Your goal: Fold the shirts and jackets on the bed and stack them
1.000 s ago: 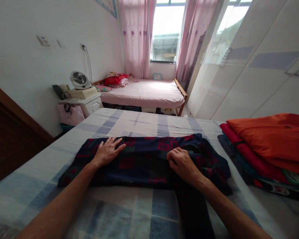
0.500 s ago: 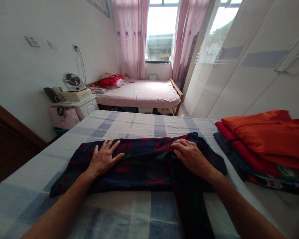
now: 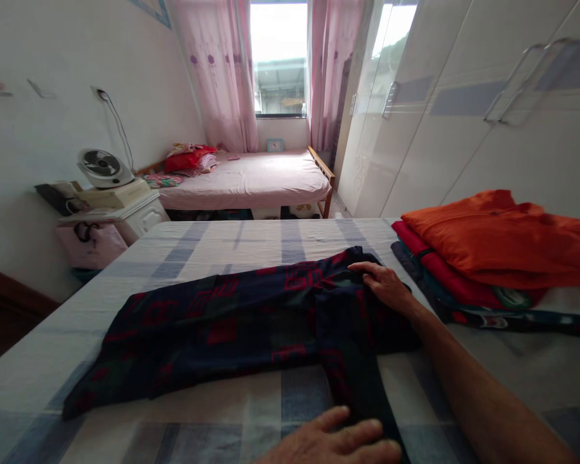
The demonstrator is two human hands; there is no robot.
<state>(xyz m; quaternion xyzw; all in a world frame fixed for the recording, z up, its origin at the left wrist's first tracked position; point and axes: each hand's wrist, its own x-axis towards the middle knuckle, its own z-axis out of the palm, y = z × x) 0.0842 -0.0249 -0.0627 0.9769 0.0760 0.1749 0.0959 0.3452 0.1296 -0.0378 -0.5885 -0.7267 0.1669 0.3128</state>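
Note:
A dark navy and green shirt with red patterns lies folded lengthwise across the bed. One long sleeve runs from its right part toward me. My right hand rests on the right end of the shirt, index finger stretched out to the left and the others slightly bent. At the bottom edge, my left hand is over or beside the lower sleeve with its fingers apart. Whether it touches the cloth cannot be made out, and part of it is cut off by the frame.
A pile of folded clothes, an orange garment on top, lies to the right on the checked bedsheet. Beyond stand a second bed with pink bedding, a fan on a cabinet, and a white wardrobe along the right.
My left hand has left the shirt's left part and come down to the sleeve near the bottom edge. My right hand stays at the shirt's right end. The view has turned slightly right.

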